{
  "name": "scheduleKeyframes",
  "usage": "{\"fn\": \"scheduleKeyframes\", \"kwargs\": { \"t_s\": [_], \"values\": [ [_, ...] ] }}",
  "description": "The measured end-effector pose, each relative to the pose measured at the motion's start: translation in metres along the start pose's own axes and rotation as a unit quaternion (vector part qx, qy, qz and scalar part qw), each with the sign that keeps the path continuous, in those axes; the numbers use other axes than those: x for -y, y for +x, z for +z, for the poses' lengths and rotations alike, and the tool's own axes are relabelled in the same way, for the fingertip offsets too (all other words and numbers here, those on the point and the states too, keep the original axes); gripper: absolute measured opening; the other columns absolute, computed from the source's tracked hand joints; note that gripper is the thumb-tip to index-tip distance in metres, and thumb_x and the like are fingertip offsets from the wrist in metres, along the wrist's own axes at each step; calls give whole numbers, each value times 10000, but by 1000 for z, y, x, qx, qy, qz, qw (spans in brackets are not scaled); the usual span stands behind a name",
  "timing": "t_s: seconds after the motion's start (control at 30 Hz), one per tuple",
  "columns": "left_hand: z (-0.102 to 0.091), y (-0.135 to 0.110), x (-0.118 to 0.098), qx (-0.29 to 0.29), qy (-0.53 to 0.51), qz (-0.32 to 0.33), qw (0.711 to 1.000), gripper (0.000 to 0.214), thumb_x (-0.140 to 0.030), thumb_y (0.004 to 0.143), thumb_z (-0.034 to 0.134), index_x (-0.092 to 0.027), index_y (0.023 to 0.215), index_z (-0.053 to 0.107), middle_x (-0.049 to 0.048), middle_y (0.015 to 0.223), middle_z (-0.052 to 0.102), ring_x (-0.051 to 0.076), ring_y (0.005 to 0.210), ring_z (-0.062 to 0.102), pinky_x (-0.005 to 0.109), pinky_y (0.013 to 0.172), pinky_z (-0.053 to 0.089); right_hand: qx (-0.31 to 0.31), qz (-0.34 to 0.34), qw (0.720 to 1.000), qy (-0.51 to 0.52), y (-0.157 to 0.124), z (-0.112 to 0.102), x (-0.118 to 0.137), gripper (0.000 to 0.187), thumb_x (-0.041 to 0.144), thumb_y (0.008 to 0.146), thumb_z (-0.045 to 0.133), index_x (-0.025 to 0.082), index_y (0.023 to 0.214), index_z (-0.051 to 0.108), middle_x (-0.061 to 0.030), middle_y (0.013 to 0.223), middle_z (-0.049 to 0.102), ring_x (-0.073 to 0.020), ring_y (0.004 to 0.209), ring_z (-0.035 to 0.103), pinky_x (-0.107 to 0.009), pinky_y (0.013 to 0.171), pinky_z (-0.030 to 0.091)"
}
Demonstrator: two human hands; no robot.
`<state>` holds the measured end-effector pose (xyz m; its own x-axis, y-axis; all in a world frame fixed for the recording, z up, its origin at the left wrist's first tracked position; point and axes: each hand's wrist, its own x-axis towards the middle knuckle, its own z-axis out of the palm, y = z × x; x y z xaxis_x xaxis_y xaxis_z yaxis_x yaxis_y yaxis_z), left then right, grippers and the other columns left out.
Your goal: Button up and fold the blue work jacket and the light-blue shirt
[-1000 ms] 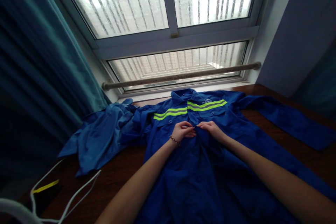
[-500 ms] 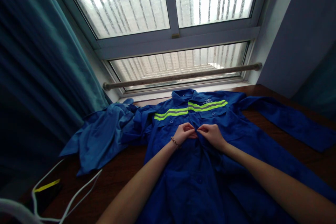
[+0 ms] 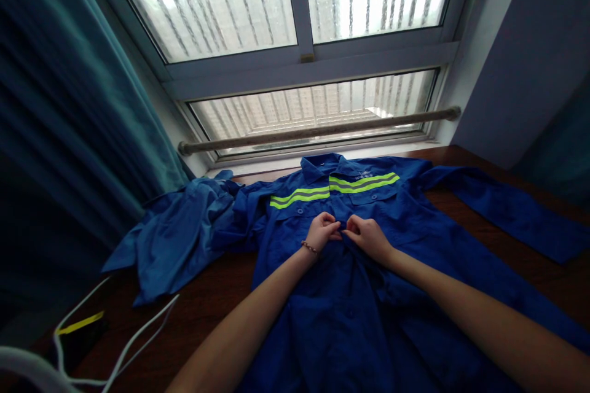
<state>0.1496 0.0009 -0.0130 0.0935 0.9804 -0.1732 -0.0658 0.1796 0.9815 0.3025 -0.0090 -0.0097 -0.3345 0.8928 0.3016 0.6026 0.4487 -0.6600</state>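
A dark blue work coverall (image 3: pixel 318 325) with yellow-green reflective stripes (image 3: pixel 364 183) across the chest lies face up, its collar toward the window. My left hand (image 3: pixel 323 230), with a beaded bracelet at the wrist, pinches the front opening just below the chest. Right beside it, my right hand (image 3: pixel 366 236) pinches the other edge of the placket. The fingertips of both hands almost meet. Whether a button sits between them is hidden by the fingers. Lower down the front, a button (image 3: pixel 350 309) shows faintly.
A lighter blue shirt (image 3: pixel 177 233) lies crumpled at the left on the dark wooden surface (image 3: pixel 221 285). White cables (image 3: pixel 133 344) and a dark object with a yellow strip (image 3: pixel 80 323) are at the lower left. A rail (image 3: pixel 318 132) crosses the window, with a teal curtain (image 3: pixel 92 104) beside it.
Both hands keep pinching the placket and have shifted very slightly left. The fingers have changed position a little; the coverall lies as before.
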Motion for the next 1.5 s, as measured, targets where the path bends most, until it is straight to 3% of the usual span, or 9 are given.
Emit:
{"fn": "scheduleKeyframes", "kwargs": {
  "t_s": [0.27,0.47,0.73,0.9,1.03,1.23,1.33,1.5],
  "values": [
    [1,-1,2,3,-30,2,1000,381,-253,569,679,-168,796,385,-82,517,511,71,433,531,214,469,473,4,-6,1000,2,0,0,1,113,276,747,547,183,692,517,15,587,555,-113,535,507,-203,513,336],
    [2,-1,3,19,-21,30,999,431,-239,541,683,-179,823,361,-126,472,413,43,402,469,183,448,435,5,3,1000,30,2,2,-3,152,314,737,567,178,693,515,13,590,557,-113,533,502,-206,505,338],
    [5,-5,0,55,4,83,995,425,-201,556,651,-188,851,344,-116,503,414,70,453,499,205,480,447,-1,23,998,63,6,2,-7,307,377,824,423,178,601,495,17,509,525,-107,487,479,-206,490,319],
    [4,-5,2,75,62,119,988,337,-202,624,608,-176,868,378,-81,527,472,72,470,510,198,498,447,70,87,983,144,16,-1,-16,350,414,783,443,168,536,475,22,444,493,-90,415,440,-198,448,312],
    [-2,1,4,66,120,149,979,317,-208,655,588,-176,926,425,-89,502,430,73,462,501,208,516,459,133,157,962,181,21,-9,-17,332,426,739,473,152,556,516,19,454,500,-85,405,427,-201,431,308],
    [-13,21,5,66,171,176,967,354,-172,667,559,-172,999,438,-87,500,427,87,477,521,209,524,453,212,79,973,52,12,-26,1,175,316,630,607,147,600,571,29,525,518,-94,503,444,-198,447,272],
    [-17,36,2,77,196,194,958,349,-172,672,557,-165,1003,448,-73,529,461,91,497,534,202,525,437,224,79,971,15,4,-29,9,72,200,590,600,146,604,556,43,527,500,-83,507,432,-193,456,266],
    [-19,56,-4,70,221,208,950,330,-158,679,546,-149,996,455,-68,538,459,90,493,518,207,522,418,213,100,971,38,-9,-23,6,217,236,581,599,151,475,430,78,439,328,-56,453,317,-205,439,207]
  ]
}}
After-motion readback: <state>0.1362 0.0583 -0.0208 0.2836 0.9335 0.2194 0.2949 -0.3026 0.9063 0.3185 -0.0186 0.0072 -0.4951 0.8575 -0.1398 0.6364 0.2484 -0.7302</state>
